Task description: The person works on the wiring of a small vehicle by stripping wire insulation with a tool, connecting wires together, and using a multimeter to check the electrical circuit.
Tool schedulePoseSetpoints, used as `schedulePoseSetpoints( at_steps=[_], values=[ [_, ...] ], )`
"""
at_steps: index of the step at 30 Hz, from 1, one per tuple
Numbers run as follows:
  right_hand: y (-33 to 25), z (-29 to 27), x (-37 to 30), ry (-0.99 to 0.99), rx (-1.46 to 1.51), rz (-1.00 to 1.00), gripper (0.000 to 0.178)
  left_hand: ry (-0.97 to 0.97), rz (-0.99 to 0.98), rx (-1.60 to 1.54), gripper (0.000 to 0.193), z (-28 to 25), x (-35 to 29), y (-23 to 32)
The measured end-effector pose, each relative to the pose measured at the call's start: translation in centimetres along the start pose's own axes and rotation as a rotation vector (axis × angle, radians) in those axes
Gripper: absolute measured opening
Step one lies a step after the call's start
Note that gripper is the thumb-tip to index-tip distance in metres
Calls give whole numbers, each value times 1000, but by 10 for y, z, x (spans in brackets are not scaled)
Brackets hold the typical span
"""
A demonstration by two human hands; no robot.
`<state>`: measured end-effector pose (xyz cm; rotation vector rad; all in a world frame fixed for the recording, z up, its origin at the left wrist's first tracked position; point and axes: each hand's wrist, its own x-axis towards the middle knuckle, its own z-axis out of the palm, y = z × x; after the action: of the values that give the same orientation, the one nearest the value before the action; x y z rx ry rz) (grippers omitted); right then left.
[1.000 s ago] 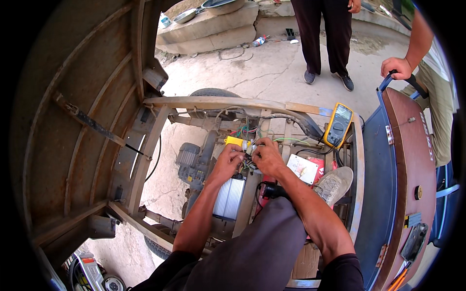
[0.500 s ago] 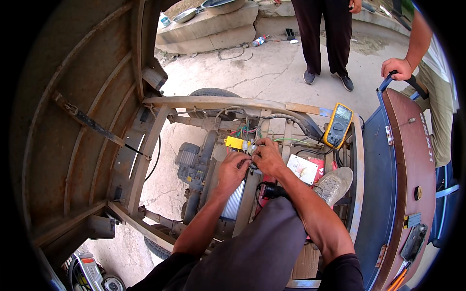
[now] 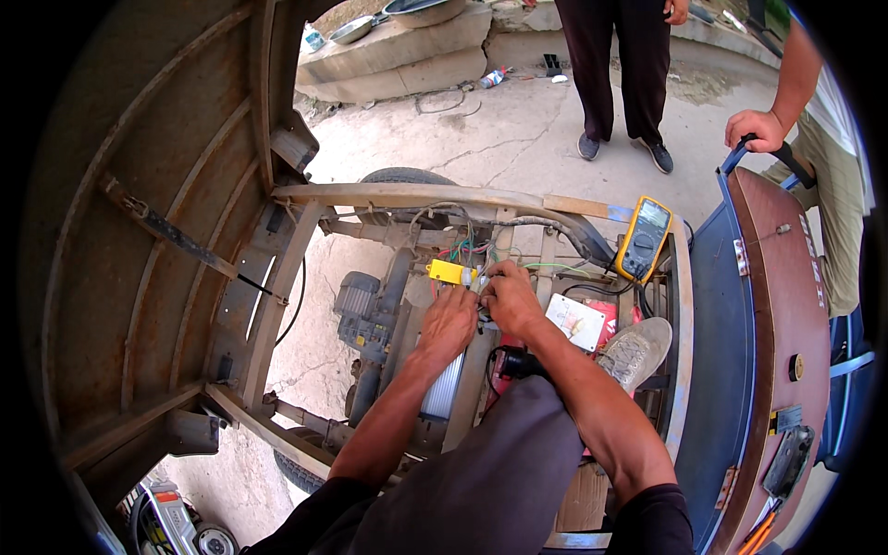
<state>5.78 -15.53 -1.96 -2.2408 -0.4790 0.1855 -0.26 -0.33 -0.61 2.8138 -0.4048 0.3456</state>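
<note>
My left hand [image 3: 450, 319] and my right hand [image 3: 509, 294] meet over the open vehicle frame, fingers bent and closed. Between the fingertips is a small whitish wire connector [image 3: 480, 284], which my right fingers pinch. What my left fingers hold is hidden behind the back of that hand. Just beyond them sits a yellow box [image 3: 450, 272] with a whitish plug at its right end. Loose red, green and blue wires [image 3: 469, 248] bunch behind the box. Under my left wrist lies a finned silver controller box [image 3: 443, 388].
A yellow multimeter [image 3: 645, 240] leans on the frame's far right corner. My shoe [image 3: 636, 353] rests inside the frame beside a white square box [image 3: 575, 322]. A motor [image 3: 359, 310] sits left. A person's hand [image 3: 756, 129] grips the raised panel's handle; another person [image 3: 622, 74] stands beyond.
My left hand has rolled over and moved slightly right, its back now turned up and its fingertips hidden. My right hand has barely shifted.
</note>
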Motion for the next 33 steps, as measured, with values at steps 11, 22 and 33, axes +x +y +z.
schedulePoseSetpoints(
  at_steps=[11,22,33],
  values=[
    [3,-1,0,11,27,-41,7,-166,-204,-533,11,0,2,-19],
    [5,1,2,19,109,-29,9,-257,-450,-848,15,5,9,-24],
    [3,1,1,13,68,-39,8,-407,-480,-974,10,16,10,-47]
  ],
)
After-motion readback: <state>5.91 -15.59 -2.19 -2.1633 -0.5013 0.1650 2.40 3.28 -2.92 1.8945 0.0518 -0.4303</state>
